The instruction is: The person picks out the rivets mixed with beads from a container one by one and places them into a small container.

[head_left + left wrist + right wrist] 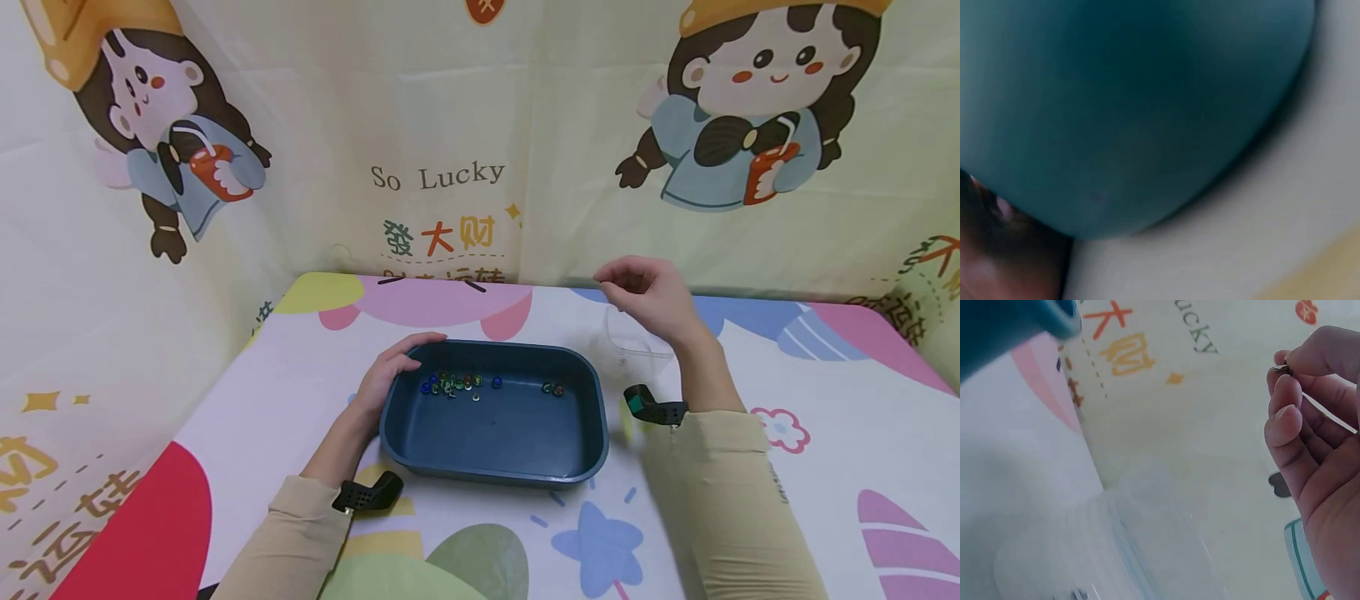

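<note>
Left hand: the left hand (386,379) grips the blue tray (510,437) at its far left corner, thumb over the rim and fingers along the outer side; its own wrist view is mostly a blur of tray wall.
Right hand: the right hand (651,296) is raised over the table's far edge; thumb and forefinger meet at the tips in a pinch, the other fingers loosely bent.
Pinched piece: a small dark metallic piece (1282,369), caught between those tips; too small for me to name.
Clear container: the clear container (641,343) stands near the table's far edge, just right of the tray's far right corner and below the raised hand; a few grey bits show inside it.
Tray contents: glass marbles (497,382) bunch toward the far left corner, a blue one a little apart, two more near the right end; small metal bits (476,397) lie at the bunch's near side.
Table: a patterned cloth (832,433) covers it; the tray sits around its middle.
Backdrop: a printed curtain (570,167) hangs behind the far edge.
</note>
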